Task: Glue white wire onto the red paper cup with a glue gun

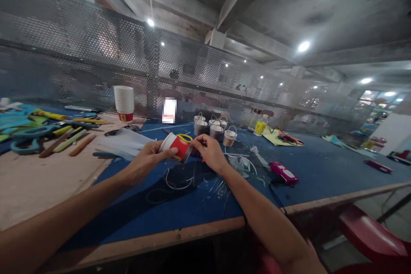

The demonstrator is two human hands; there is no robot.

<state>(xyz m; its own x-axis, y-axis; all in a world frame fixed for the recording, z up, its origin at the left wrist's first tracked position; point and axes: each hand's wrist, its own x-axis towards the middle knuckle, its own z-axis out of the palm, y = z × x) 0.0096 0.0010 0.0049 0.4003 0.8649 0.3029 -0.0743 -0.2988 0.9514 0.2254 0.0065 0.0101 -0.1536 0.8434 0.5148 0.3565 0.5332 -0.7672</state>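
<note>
My left hand point(152, 154) is wrapped round a red and white paper cup point(180, 147) tipped on its side, its white rim towards the left. At the cup's base my right hand point(207, 149) has thumb and fingers pinched together; what lies between them is too small to make out. A greyish band point(189, 154) shows along that base end. Behind the cup lies a yellow ring-shaped piece point(185, 138). Below the hands, a thin white cord point(175, 187) curls on the blue table surface point(144, 214).
Several small handled buckets point(215, 129) stand behind my right hand. A cup stack point(124, 100) rises at the back left, near scissors point(30, 135) and tools. Rightwards lie a magenta device point(284, 173), a yellow-labelled bottle point(261, 125) and yellow paper point(278, 138). Perforated metal panels point(122, 51) close off the back.
</note>
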